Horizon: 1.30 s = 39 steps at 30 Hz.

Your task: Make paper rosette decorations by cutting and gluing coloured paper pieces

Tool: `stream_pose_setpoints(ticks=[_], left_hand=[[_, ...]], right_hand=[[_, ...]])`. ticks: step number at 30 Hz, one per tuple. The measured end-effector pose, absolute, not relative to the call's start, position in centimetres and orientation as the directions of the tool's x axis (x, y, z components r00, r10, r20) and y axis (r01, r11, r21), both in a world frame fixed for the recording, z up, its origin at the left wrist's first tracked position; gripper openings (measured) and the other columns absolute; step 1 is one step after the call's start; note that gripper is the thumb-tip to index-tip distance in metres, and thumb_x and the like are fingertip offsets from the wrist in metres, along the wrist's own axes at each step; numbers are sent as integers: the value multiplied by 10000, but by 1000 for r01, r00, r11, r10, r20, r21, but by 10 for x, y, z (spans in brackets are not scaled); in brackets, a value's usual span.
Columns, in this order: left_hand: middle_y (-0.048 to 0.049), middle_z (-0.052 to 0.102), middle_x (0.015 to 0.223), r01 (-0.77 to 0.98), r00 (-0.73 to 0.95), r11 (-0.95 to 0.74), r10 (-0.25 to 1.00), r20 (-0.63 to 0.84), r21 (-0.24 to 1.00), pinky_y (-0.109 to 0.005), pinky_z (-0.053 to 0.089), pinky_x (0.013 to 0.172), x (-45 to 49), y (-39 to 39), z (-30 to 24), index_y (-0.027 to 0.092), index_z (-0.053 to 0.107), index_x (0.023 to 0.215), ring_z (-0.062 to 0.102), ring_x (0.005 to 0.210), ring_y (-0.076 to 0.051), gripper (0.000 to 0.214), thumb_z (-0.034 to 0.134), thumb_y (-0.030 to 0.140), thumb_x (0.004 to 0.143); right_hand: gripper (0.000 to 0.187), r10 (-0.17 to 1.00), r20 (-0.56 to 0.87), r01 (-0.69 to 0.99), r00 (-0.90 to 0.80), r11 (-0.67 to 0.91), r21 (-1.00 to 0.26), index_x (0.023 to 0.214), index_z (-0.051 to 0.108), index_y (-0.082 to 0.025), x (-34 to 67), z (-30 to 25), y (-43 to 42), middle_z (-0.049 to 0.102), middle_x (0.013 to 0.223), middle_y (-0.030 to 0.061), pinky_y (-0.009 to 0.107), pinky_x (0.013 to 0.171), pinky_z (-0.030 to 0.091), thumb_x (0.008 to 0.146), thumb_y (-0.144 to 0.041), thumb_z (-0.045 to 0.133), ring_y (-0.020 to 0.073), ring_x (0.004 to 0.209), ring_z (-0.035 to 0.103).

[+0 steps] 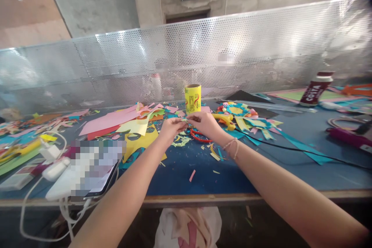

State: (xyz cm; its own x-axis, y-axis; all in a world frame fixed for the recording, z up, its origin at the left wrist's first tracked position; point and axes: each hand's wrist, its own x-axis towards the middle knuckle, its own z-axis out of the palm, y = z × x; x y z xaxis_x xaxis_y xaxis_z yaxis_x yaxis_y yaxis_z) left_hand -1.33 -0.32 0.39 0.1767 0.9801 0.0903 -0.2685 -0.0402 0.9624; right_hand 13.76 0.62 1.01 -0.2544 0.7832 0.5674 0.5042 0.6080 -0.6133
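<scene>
My left hand (173, 128) and my right hand (205, 124) meet over the middle of the table, fingertips pinched around a small pale piece of paper (184, 120). The fingers cover most of it. Just behind them a yellow cardboard tube (193, 100) stands upright. Below my right hand lies a red loop (200, 136), perhaps a scissor handle. A yellow tool with a black cord, which looks like a glue gun (228, 121), rests right of that hand. Pale green paper scraps (181, 139) are under my hands, and a yellow sheet with cut-out holes (139, 141) lies to the left.
Pink paper (109, 120) is piled at left. A phone (101, 180) and white charging cables sit near the front left edge. Layered paper flowers (238, 109) lie right of the tube. A Costa bottle (316, 89) stands far right, before a perforated metal screen (122, 66).
</scene>
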Motion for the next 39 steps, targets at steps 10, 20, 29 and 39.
stream_pose_setpoints(ticks=[10,20,29,39], left_hand=[[-47,646,662,-281,185,-32,979,87,959,-261,474,706,-14,-3,5,102,604,728,612,639,-110,160,705,155,615],[-34,649,629,-158,147,-120,979,143,980,-291,492,706,-9,-6,6,127,619,688,615,608,-125,63,657,146,641],[-34,652,595,-69,113,-173,977,180,983,-316,494,695,-7,-8,7,148,651,646,618,602,-149,72,679,212,625],[-31,644,591,-207,83,-120,987,140,971,-293,471,703,0,-9,2,127,648,643,607,601,-133,138,703,233,573]], right_hand=[[174,867,456,308,-202,498,-810,849,660,-150,136,8,9,677,816,58,309,711,507,728,-211,550,155,730,624],[154,723,624,609,-297,646,-460,762,666,-176,140,12,5,655,752,41,264,664,461,755,-202,515,145,708,588],[167,639,646,706,-417,676,-212,773,664,-161,142,16,3,650,772,59,267,703,436,787,-163,498,153,738,573],[223,628,552,807,-549,570,155,792,623,-122,136,19,-9,598,785,87,285,703,411,852,-146,410,172,774,533]])
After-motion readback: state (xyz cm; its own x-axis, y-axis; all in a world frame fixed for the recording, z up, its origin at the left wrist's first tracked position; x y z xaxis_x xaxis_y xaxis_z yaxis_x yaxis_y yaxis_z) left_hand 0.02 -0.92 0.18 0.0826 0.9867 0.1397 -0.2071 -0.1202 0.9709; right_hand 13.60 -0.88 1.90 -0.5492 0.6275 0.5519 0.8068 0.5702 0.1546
